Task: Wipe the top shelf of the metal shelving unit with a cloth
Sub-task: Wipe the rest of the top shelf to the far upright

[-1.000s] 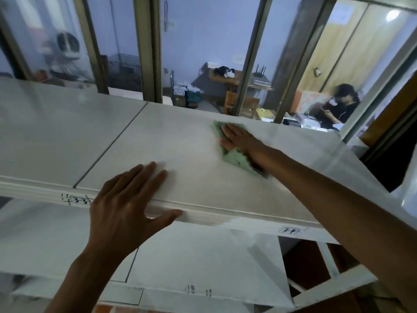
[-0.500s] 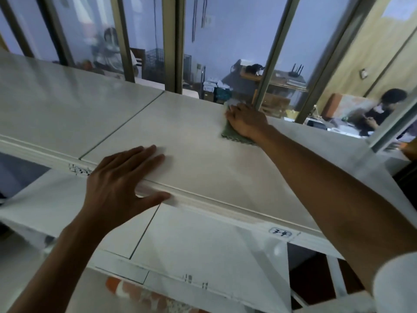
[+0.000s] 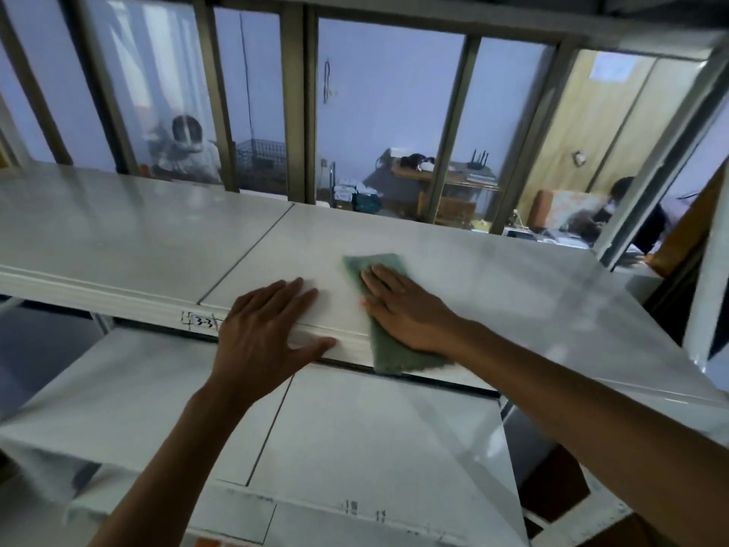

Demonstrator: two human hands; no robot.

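The white metal top shelf (image 3: 493,278) runs across the view, with a seam left of centre. A green cloth (image 3: 388,349) lies on it near the front edge, its lower end hanging over the lip. My right hand (image 3: 402,309) presses flat on the cloth with straight fingers. My left hand (image 3: 268,329) rests flat on the shelf's front edge just left of the cloth, thumb hooked over the lip.
A lower white shelf (image 3: 157,396) sits below and in front. Behind the top shelf stands a window frame with vertical bars (image 3: 303,112); through the glass is an office with a desk (image 3: 445,179) and a seated person (image 3: 627,215). A white upright post (image 3: 714,290) stands at right.
My right hand has dragged the cloth from the shelf's back edge toward me to the front edge. My left hand stays on the front lip. The view has tilted upward.
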